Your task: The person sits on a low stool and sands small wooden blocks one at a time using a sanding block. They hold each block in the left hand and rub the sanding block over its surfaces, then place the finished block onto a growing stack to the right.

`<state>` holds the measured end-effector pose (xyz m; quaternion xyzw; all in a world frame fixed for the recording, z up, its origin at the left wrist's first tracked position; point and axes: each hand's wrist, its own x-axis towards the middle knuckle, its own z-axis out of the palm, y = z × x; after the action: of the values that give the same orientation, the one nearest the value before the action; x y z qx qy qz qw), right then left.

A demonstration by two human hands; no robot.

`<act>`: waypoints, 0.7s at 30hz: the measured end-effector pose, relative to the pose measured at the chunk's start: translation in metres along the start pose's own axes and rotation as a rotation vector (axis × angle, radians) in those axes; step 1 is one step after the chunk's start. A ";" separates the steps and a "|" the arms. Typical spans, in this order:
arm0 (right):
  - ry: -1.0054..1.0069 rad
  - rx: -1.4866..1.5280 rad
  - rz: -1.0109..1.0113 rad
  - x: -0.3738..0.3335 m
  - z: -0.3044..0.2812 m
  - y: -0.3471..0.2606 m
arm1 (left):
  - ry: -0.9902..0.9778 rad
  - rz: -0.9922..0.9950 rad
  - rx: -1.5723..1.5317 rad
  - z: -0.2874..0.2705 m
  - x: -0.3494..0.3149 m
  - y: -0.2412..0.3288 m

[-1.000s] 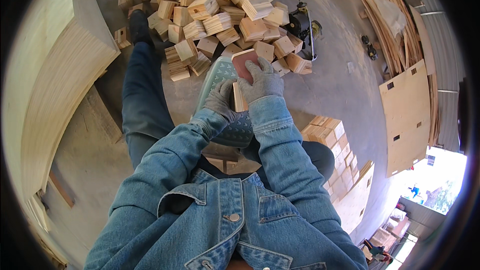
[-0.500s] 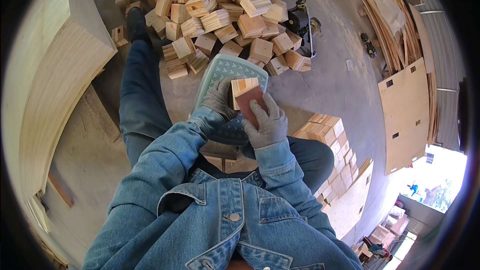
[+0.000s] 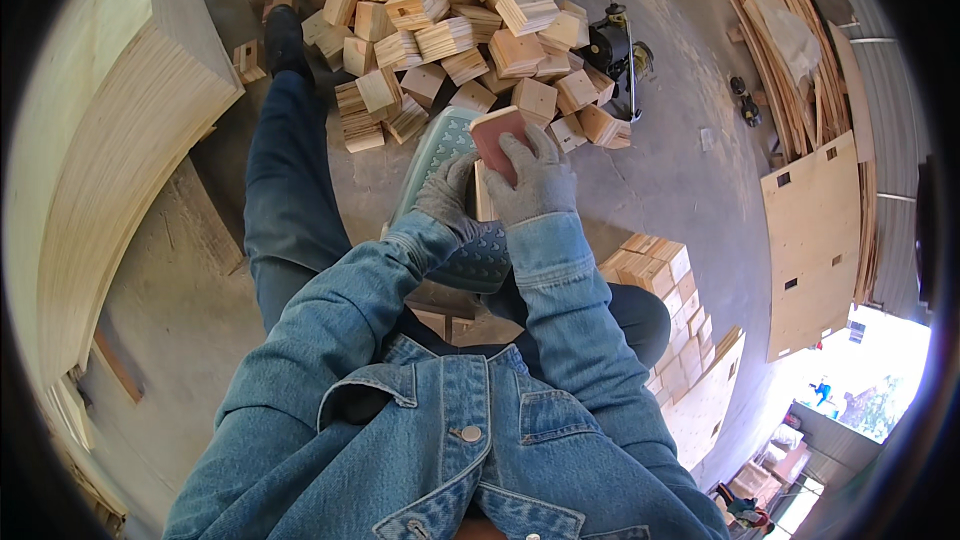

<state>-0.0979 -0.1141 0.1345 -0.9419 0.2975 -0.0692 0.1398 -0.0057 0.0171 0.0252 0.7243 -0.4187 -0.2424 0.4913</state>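
Gripping a reddish pad (image 3: pixel 490 130), the right hand (image 3: pixel 537 183) sits against a wooden block (image 3: pixel 484 198) clasped in the left hand (image 3: pixel 446 198) over a teal stool (image 3: pixel 437 138); this block seems unfinished, and whether the heaped blocks (image 3: pixel 417 6) or the stacked blocks (image 3: pixel 642 268) are done is unclear

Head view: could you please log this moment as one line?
left hand: holds wooden block | right hand: holds reddish pad | block pile: beyond teal stool

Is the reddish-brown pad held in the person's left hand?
No, the right hand grips the reddish-brown pad, while the left hand holds the wooden block.
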 end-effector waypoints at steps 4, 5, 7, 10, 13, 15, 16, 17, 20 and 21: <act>0.013 0.002 0.024 -0.038 -0.010 0.010 | 0.057 0.045 0.037 0.006 0.001 -0.010; 0.029 -0.007 0.020 -0.053 -0.010 0.014 | 0.065 0.028 0.049 0.007 -0.001 -0.010; 0.069 0.032 -0.033 -0.083 -0.009 0.026 | 0.082 0.022 0.060 0.010 -0.002 -0.011; 0.109 0.051 -0.074 -0.103 -0.010 0.031 | 0.091 0.041 0.080 0.014 -0.002 -0.014; 0.102 0.044 -0.041 -0.095 -0.010 0.024 | 0.065 0.040 0.122 0.014 -0.001 -0.017; 0.083 0.033 -0.006 -0.076 -0.010 0.016 | 0.064 0.035 0.111 0.012 -0.003 -0.017; 0.066 0.013 0.018 -0.065 -0.010 0.012 | 0.076 0.046 0.106 0.012 -0.003 -0.020; 0.048 -0.006 0.041 -0.052 -0.009 0.007 | 0.089 0.056 0.100 0.013 -0.003 -0.023; 0.050 -0.043 0.081 -0.026 -0.007 0.004 | 0.092 0.058 0.060 0.016 0.000 -0.019; 0.059 -0.046 0.081 -0.021 -0.004 0.006 | 0.092 0.051 0.050 0.015 0.002 -0.018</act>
<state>-0.1191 -0.1073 0.1352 -0.9295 0.3410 -0.0846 0.1120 -0.0098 0.0108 0.0032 0.7358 -0.4199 -0.1858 0.4979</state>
